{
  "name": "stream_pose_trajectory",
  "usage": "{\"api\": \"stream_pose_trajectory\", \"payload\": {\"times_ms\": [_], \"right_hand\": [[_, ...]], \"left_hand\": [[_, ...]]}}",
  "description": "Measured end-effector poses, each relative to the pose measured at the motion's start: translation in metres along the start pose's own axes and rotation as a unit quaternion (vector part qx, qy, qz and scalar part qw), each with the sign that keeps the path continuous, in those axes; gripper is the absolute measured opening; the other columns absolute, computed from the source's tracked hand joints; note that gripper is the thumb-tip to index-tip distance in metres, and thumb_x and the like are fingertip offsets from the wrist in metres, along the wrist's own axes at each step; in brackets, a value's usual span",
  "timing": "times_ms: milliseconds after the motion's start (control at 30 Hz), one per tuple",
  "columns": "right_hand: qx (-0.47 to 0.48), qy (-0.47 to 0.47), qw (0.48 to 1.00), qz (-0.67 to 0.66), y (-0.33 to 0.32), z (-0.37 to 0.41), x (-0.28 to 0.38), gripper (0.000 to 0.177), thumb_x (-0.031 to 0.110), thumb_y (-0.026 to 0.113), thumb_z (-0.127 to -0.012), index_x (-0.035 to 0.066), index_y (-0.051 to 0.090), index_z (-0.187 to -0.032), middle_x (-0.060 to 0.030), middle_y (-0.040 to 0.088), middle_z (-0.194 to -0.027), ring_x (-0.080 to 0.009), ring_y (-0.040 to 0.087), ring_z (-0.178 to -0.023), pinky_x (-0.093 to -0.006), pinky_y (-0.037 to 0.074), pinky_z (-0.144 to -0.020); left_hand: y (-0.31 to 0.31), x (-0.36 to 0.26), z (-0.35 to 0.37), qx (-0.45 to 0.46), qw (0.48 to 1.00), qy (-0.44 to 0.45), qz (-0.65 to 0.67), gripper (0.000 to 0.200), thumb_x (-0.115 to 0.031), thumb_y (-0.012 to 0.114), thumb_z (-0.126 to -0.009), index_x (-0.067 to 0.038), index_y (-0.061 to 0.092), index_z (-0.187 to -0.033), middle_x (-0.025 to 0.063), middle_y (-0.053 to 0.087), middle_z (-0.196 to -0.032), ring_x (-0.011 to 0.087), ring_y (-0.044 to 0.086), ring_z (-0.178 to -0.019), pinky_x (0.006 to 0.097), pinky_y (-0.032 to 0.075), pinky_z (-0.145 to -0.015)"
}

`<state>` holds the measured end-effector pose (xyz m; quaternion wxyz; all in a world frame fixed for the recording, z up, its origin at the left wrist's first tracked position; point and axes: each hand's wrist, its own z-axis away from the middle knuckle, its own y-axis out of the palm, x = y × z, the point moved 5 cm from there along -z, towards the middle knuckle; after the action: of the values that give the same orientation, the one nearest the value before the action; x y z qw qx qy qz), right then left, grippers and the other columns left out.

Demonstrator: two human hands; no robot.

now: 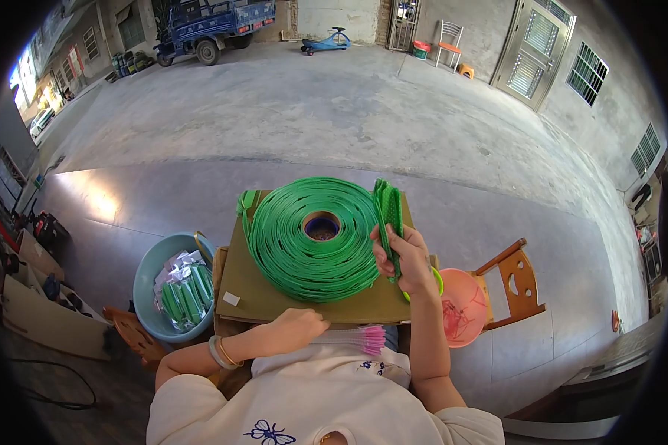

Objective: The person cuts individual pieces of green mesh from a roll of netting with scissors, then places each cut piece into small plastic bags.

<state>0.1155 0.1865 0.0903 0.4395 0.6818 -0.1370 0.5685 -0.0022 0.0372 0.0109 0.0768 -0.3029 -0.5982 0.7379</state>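
My right hand (pixel 410 259) is closed around a folded bundle of green dotted strip (pixel 388 215), held upright beside the big coil. That large coil of green strip (pixel 304 259) lies flat on a small brown-topped table (pixel 237 285), a cardboard core at its centre. At the table's near edge, my left hand (pixel 295 331) is closed with its fingers curled under; what it holds, if anything, is hidden. Just right of it, a bunch of thin pale sticks with pink ends (pixel 367 339) rests across my lap.
On the left, a blue tub (pixel 142 293) holds silver and green packets. To the right stand a pink basin (pixel 464 285) with red strands inside and a wooden chair (pixel 513 285). A partly hidden yellow-green rim (pixel 438 280) shows behind my right wrist. A blue three-wheeled truck (pixel 215 26) is parked far back.
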Motion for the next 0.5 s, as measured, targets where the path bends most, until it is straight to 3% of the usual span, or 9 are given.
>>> {"api": "stream_pose_trajectory", "payload": {"times_ms": [33,133,233,500], "right_hand": [[0.000,-0.001,1.000,0.004,0.001,0.000,-0.001,0.023,0.021,0.042,-0.095,0.001,0.053,-0.089,-0.0016,0.047,-0.059,-0.0063,0.035,-0.042,-0.0203,0.028,-0.037],[0.003,0.003,1.000,0.005,0.004,0.000,-0.003,0.023,0.020,0.042,-0.095,0.001,0.053,-0.090,-0.0015,0.048,-0.059,-0.0064,0.036,-0.041,-0.0201,0.028,-0.037],[0.012,-0.001,1.000,0.014,0.005,0.000,-0.003,0.023,0.021,0.042,-0.095,0.001,0.054,-0.090,-0.0014,0.048,-0.059,-0.0064,0.037,-0.042,-0.0200,0.029,-0.037],[0.017,0.013,1.000,0.001,0.005,0.000,-0.004,0.025,0.023,0.041,-0.095,0.001,0.053,-0.091,-0.0014,0.047,-0.057,-0.0064,0.036,-0.041,-0.0204,0.029,-0.037]], "left_hand": [[0.001,-0.001,0.000,0.020,1.000,-0.013,0.004,0.020,-0.004,0.055,-0.075,-0.002,0.059,-0.095,0.0134,0.060,-0.081,0.0300,0.060,-0.078,0.0369,0.049,-0.065],[0.009,-0.008,0.006,-0.051,0.998,0.030,0.002,0.023,-0.007,0.056,-0.072,-0.001,0.059,-0.094,0.0136,0.060,-0.081,0.0301,0.060,-0.077,0.0374,0.049,-0.065],[0.014,0.000,0.004,-0.005,0.999,-0.034,-0.004,0.022,-0.010,0.058,-0.071,-0.002,0.062,-0.091,0.0133,0.061,-0.079,0.0292,0.061,-0.074,0.0387,0.049,-0.064],[-0.027,0.003,0.002,-0.086,0.976,-0.127,0.153,0.012,-0.015,0.062,-0.075,-0.003,0.064,-0.075,0.0104,0.063,-0.063,0.0241,0.061,-0.058,0.0348,0.049,-0.059]]}}
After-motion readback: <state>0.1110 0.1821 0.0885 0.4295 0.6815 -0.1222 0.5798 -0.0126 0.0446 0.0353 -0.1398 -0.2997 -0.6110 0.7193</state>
